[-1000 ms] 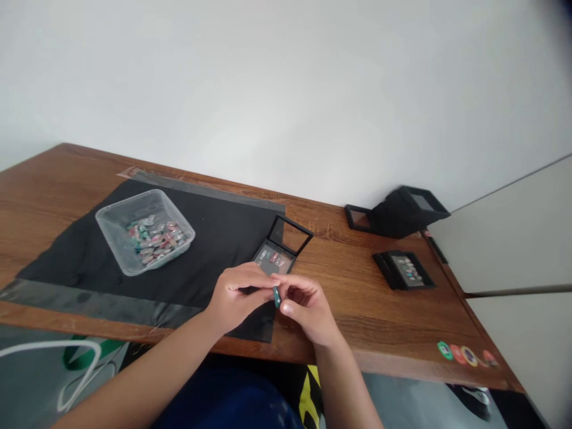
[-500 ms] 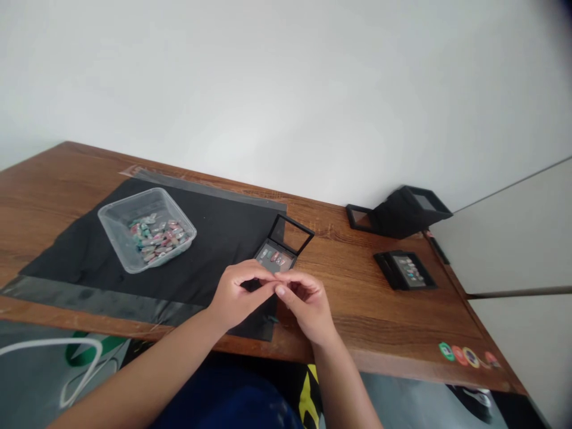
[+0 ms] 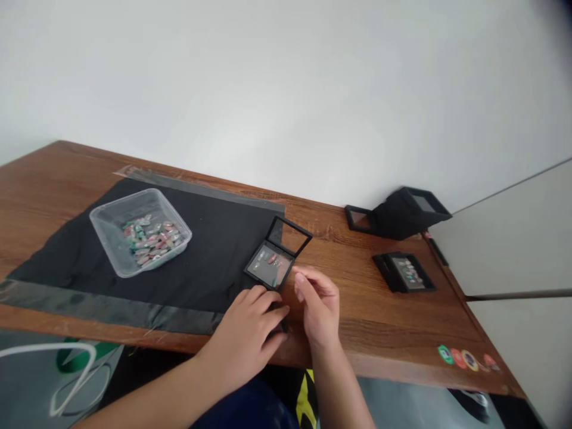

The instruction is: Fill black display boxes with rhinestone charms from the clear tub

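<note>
My left hand (image 3: pixel 250 330) lies on the near corner of the black mat (image 3: pixel 214 238), its fingers stretched along the surface with the tips pressed down; nothing shows in it. My right hand (image 3: pixel 318 304) hovers just right of it, fingers loosely curled and apart, holding nothing I can see. Right behind both hands stands a small open black box (image 3: pixel 270 265) with a few coloured press-on nails inside and its lid (image 3: pixel 290 235) raised. A clear plastic tray (image 3: pixel 100 235) with several coloured nails (image 3: pixel 149 235) sits on the mat to the left.
The wooden table (image 3: pixel 357 310) carries a second black box (image 3: pixel 404 272) with nails at the right and a stack of black boxes (image 3: pixel 402 211) near the wall. Round stickers (image 3: pixel 465 357) mark the near right edge. A grey panel stands at the right.
The green nail pinched between both hands a second ago fell onto the mat's near corner. My left hand has dropped down over that spot, and my right hand has opened and shifted slightly right.
</note>
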